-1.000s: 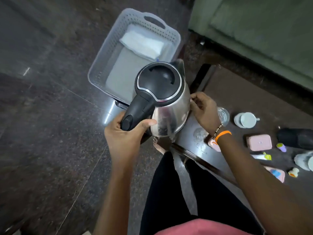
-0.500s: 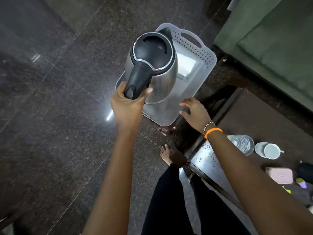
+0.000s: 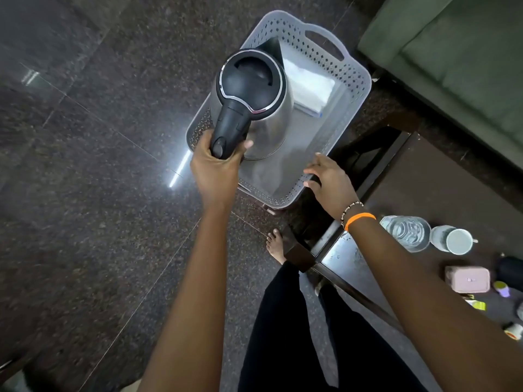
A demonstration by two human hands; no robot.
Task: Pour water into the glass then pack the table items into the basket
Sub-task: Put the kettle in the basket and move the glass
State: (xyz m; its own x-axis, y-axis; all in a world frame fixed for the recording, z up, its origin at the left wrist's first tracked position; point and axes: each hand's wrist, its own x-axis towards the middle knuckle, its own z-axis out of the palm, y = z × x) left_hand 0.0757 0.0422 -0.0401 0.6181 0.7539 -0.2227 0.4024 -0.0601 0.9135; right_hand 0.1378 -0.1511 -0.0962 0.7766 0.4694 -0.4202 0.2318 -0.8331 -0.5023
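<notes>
Packing step: the left hand (image 3: 216,165), its grip wrapped around the kettle (image 3: 254,100) handle, holds it over the basket (image 3: 355,77); right hand (image 3: 329,183), fingers spread, steadies the rim. Next, lower it inside.

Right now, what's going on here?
A person's left hand grips the handle of a steel kettle, holding it over a grey basket on the floor. The right hand hovers open at the basket's near rim. A folded white cloth lies inside. The glass and mug sit on the table.
</notes>
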